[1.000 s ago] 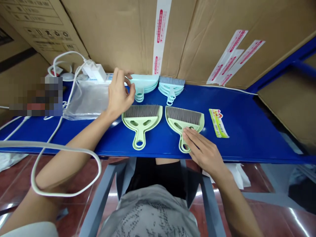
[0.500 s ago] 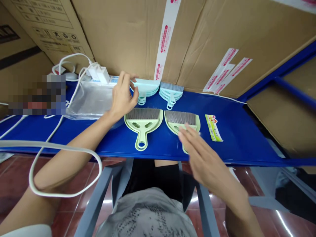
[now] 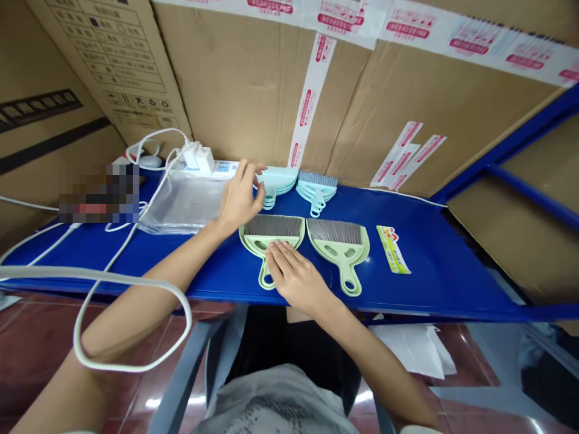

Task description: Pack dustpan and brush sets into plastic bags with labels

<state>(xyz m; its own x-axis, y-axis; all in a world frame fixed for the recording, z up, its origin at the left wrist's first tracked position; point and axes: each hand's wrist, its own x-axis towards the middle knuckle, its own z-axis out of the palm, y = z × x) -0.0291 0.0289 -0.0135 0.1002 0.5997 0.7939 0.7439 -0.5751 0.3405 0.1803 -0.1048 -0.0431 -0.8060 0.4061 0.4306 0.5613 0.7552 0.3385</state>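
Two pale green dustpans, each with a grey-bristled hand brush lying in it, rest side by side at the table's front, handles toward me. My right hand [image 3: 296, 277] lies over the left green brush [image 3: 274, 226], fingers straight and together, hiding part of its head and handle. Beside it sits the right green brush [image 3: 339, 234] in its dustpan [image 3: 365, 250], touched by neither hand. My left hand [image 3: 243, 196] hovers with curved fingers and thumb apart at the left edge of the stacked light blue dustpans [image 3: 280, 181]. Several light blue brushes [image 3: 316, 191] are stacked to their right.
Clear plastic bags [image 3: 185, 202] lie left of my left hand, before a power strip [image 3: 226, 167] with white plugs. A white cable [image 3: 131, 274] loops over my left forearm. A yellow-green printed card [image 3: 393, 250] lies at right. Cardboard [image 3: 244, 84] walls the back.
My right hand has moved left from the right green brush to the left one, uncovering the right brush's handle. My left hand stays by the blue dustpans. The camera view has shifted slightly.
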